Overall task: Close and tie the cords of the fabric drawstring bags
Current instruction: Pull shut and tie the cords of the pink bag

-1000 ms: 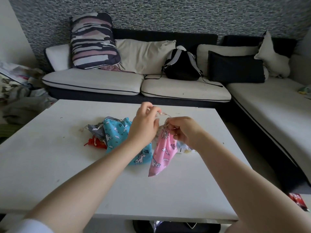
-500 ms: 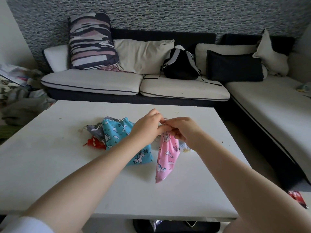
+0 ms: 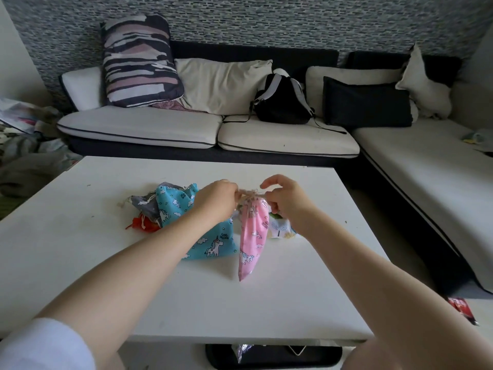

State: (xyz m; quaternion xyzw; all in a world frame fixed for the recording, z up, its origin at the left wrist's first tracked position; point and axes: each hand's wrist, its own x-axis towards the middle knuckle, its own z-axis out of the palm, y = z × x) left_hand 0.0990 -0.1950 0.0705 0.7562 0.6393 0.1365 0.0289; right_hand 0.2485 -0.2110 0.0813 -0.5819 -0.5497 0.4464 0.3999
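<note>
Where a half-second ago knuckles met, now pulling apart: left hand (image 3: 217,200) and right hand (image 3: 286,200) pinching cord (image 3: 250,195), cinching pink unicorn bag (image 3: 250,231).

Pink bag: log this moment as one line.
pink bag: mouth cinched, hanging | left hand, right hand: pulling cords apart | blue bag: on table

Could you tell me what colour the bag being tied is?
Pink bag, with a unicorn print; head view.
</note>
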